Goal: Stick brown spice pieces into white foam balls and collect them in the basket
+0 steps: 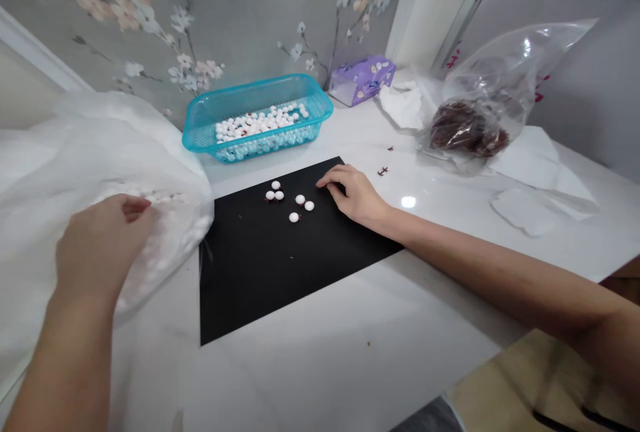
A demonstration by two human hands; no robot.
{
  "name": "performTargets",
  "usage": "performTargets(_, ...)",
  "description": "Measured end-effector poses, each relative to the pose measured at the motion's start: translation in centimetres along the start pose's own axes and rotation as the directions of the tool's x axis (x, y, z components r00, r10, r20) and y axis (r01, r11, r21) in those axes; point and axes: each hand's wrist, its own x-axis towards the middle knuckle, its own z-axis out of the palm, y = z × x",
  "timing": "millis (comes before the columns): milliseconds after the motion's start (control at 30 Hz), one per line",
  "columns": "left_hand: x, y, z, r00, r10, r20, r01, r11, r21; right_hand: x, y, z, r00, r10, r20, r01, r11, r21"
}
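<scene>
Several small white round seeds (pixel 290 200) lie on a black mat (pixel 280 265) in the middle of the white table. My right hand (pixel 353 192) rests on the mat's far right corner, fingers curled loosely and pointing toward the seeds, holding nothing I can see. My left hand (pixel 100 249) reaches into the mouth of a big white translucent bag (pixel 65 172) full of white seeds; its fingers are bent inside the bag and mostly hidden. A turquoise plastic basket (pixel 200 122) behind the mat holds many more white seeds.
A clear plastic bag (pixel 495 92) holding dark brown bits (pixel 467 129) sits at the back right. A purple tissue box (pixel 361 79) stands against the flowered wall. White paper (pixel 525 209) and crumpled tissue (pixel 405 105) lie on the table. A few brown scraps (pixel 383 171) lie beside the mat.
</scene>
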Motion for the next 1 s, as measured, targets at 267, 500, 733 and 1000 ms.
performTargets(267, 0.2, -0.1, -0.1, 0.994, 0.007, 0.113, -0.020, 0.993, 0.114, 0.1, -0.3, 0.0, 0.999, 0.041, -0.005, -0.040, 0.998, 0.045)
performTargets(500, -0.4, 0.2, -1.0, 0.997, 0.009, -0.078, -0.013, 0.998, -0.061, 0.0, -0.9, -0.3, 0.999, 0.041, 0.029, -0.042, 0.998, 0.049)
performTargets(733, -4.0, 5.1, -1.2, 0.978, 0.202, 0.055, -0.041, 0.446, -0.894, 0.1, -0.8, -0.3, 0.996, 0.081, 0.034, -0.084, 0.989, 0.125)
performTargets(1000, -8.0, 9.2, 6.2, 0.878, 0.440, 0.190, 0.093, 0.232, -0.968, 0.2, -2.1, -0.8, 0.953, 0.191, 0.234, -0.295, 0.757, 0.583)
